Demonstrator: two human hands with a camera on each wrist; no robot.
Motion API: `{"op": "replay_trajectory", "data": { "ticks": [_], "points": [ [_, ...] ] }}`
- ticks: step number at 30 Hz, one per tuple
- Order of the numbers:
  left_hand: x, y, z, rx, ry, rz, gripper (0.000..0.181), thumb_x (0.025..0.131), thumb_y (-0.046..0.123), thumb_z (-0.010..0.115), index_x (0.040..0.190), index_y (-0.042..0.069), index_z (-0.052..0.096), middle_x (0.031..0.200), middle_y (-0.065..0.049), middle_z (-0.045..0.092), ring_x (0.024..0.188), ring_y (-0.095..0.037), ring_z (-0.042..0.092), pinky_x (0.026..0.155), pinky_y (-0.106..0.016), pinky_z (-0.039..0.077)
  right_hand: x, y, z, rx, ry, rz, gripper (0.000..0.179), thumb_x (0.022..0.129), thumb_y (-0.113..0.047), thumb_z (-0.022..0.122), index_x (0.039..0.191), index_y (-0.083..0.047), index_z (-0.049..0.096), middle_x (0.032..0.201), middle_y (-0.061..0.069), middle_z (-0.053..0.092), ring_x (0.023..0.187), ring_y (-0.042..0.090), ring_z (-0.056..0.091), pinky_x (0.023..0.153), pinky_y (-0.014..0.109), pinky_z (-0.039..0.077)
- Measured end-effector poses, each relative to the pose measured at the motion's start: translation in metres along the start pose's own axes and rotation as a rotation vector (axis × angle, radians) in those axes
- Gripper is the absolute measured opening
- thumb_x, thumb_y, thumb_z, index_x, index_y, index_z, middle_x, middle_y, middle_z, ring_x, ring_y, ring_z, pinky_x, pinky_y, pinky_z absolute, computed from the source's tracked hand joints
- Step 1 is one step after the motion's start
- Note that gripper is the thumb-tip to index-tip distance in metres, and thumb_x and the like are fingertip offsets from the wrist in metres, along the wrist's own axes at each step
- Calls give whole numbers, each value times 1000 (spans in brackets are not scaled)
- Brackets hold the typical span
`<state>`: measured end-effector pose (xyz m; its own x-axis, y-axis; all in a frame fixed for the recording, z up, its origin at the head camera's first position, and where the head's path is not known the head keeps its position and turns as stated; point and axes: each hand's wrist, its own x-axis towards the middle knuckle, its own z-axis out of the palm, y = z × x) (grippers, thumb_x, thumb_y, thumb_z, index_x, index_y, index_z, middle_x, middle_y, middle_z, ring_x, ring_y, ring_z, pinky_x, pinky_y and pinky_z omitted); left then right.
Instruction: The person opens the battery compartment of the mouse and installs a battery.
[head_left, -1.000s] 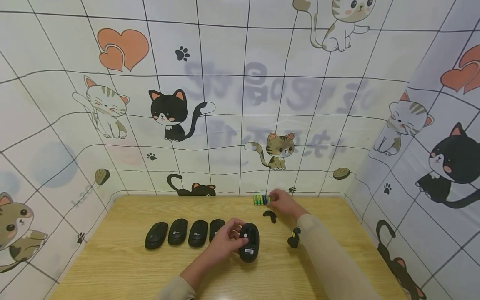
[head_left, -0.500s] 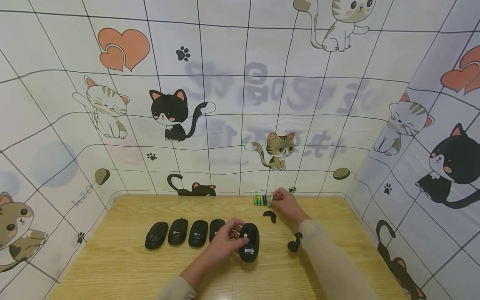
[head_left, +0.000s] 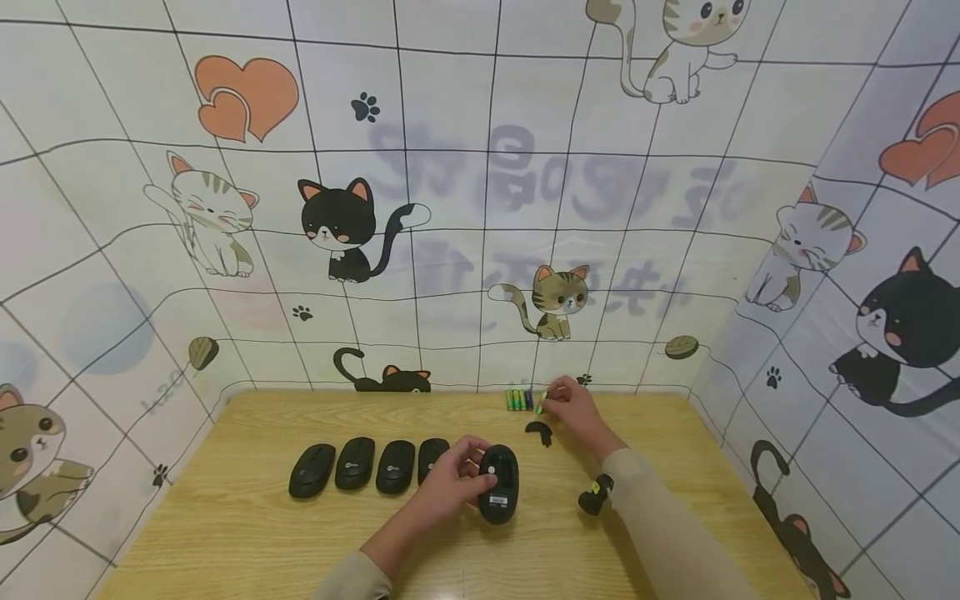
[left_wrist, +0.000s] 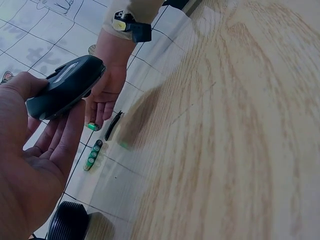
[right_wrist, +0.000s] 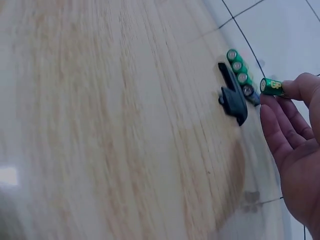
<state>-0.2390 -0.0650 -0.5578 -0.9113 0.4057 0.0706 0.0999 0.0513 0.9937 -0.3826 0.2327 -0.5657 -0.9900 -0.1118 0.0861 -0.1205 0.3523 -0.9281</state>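
Note:
My left hand (head_left: 450,479) grips a black computer mouse (head_left: 498,500) by its sides, thumb on the underside, which faces up with a white label and an open battery slot. In the left wrist view the mouse (left_wrist: 67,85) is raised in the fingers. My right hand (head_left: 577,412) pinches a green battery (right_wrist: 271,86) between thumb and fingertips, at the back of the table. Just left of it stands a row of batteries (head_left: 517,400), mostly green with one dark blue. A small black curved cover (head_left: 539,431) lies in front of the row.
Several black mice (head_left: 355,463) lie in a row on the left of the wooden table (head_left: 225,533), one partly hidden behind my left hand. A black wrist device (head_left: 596,494) sits at my right sleeve. A cat-print curtain (head_left: 450,317) stands along the back and sides.
My right hand has drawn one green battery slightly away to the right from the row and tilted it. My left hand and the mouse have stayed in place.

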Motion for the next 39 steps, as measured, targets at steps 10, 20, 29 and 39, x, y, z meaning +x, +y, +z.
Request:
{"op": "replay_trajectory", "data": {
  "ticks": [10,20,29,39],
  "points": [
    [1,1,-1,1,15,-10,41,103,13,79,140,15,62,119,-12,64,97,-25,71,73,-40,68,-16,-24,13,89,-84,-56,27,105,0,73,126,6,58,112,16,72,98,24,77,86,45,66],
    [0,4,0,-8,20,-12,43,103,11,78,142,12,61,119,-13,63,95,-22,69,71,-37,67,-35,-45,16,84,-159,-90,34,104,-5,76,131,5,57,115,16,72,99,26,76,90,59,64],
    [-1,2,0,-8,20,-15,44,103,12,79,143,12,60,120,-11,63,95,-22,69,71,-38,67,-47,-58,17,26,-205,-172,24,104,-7,77,127,-7,69,111,14,74,99,37,76,88,58,65],
    [0,1,-2,3,19,-11,42,103,13,79,141,12,61,120,-14,63,95,-23,70,72,-37,67,-63,-77,17,64,-236,-173,21,105,-7,77,124,-8,70,107,15,74,95,48,72,73,36,63]
  ]
}}
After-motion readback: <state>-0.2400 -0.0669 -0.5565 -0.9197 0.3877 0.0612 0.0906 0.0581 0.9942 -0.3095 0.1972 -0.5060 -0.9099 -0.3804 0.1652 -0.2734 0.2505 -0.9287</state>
